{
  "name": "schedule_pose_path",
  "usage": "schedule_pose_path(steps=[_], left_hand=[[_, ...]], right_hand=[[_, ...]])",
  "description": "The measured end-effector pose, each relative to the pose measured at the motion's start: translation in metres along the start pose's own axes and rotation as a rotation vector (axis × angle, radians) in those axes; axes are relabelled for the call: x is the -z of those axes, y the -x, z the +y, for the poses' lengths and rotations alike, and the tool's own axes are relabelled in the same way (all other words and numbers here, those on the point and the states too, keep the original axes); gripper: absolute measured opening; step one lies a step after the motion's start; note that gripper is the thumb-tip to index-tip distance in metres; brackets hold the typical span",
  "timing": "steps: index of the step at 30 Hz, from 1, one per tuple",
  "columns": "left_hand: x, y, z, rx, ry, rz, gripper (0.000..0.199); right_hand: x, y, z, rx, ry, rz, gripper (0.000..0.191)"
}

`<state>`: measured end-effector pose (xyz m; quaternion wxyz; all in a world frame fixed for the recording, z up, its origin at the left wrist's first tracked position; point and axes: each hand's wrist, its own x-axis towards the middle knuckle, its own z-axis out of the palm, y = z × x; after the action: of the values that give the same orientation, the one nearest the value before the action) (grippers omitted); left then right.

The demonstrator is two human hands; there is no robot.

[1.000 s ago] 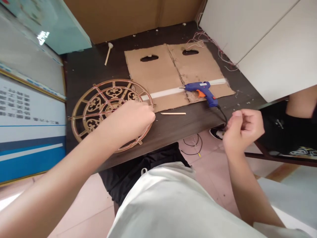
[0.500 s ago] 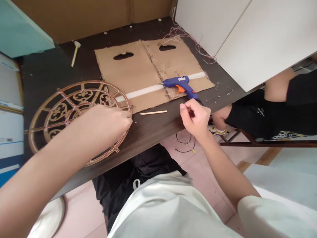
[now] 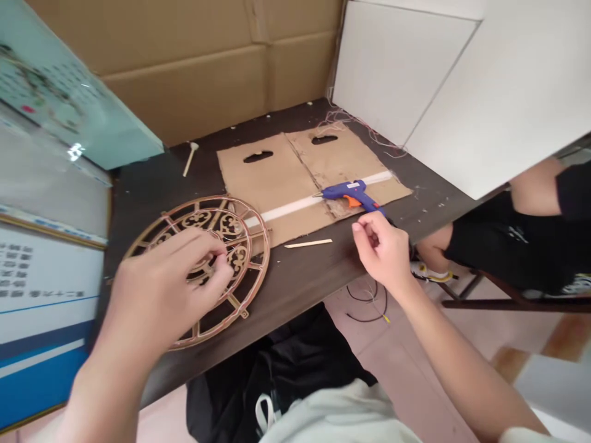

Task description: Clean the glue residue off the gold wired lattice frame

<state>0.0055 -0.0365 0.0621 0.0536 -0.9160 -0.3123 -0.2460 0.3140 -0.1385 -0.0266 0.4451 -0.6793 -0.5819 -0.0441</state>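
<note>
My left hand [image 3: 170,286] is over the round openwork frame [image 3: 239,258], its fingers and thumb drawn together in a pinch. Whatever lies between those fingertips is too small to make out. The tan frame lies flat on the dark table, with thin reddish wire along its ring and spokes. My right hand [image 3: 383,249] hovers by the table's front edge, fingers curled toward the thumb; I cannot make out anything in them. Just beyond it, a blue glue gun [image 3: 351,191] with an orange trigger rests on a cardboard sheet [image 3: 263,181]. A pointed wooden stick [image 3: 308,243] lies between the hands.
Behind the frame is a short stick with a white end [image 3: 188,160]. Tangled thin wires [image 3: 341,118] lie at the back right beside white panels [image 3: 397,67]. A black cable [image 3: 364,317] is on the floor. Another person's dark-clothed leg [image 3: 489,234] is at the right.
My left hand has drawn back from the frame's right rim toward the left and turned, so its thumb now shows. The view has tilted up; my right hand stays near the glue gun.
</note>
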Motion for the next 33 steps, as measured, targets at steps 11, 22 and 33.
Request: schedule_pose_path(steps=[11, 22, 33], left_hand=[[-0.010, 0.055, 0.018, 0.221, 0.282, 0.107, 0.020], [-0.024, 0.067, 0.031, 0.270, 0.234, 0.146, 0.032], [-0.031, 0.062, 0.038, 0.174, 0.162, 0.158, 0.033]], right_hand=[[-0.002, -0.001, -0.005, 0.054, 0.107, -0.044, 0.013], [-0.003, 0.004, -0.001, 0.090, 0.195, -0.111, 0.032], [-0.003, -0.001, -0.002, 0.105, 0.202, -0.093, 0.046]])
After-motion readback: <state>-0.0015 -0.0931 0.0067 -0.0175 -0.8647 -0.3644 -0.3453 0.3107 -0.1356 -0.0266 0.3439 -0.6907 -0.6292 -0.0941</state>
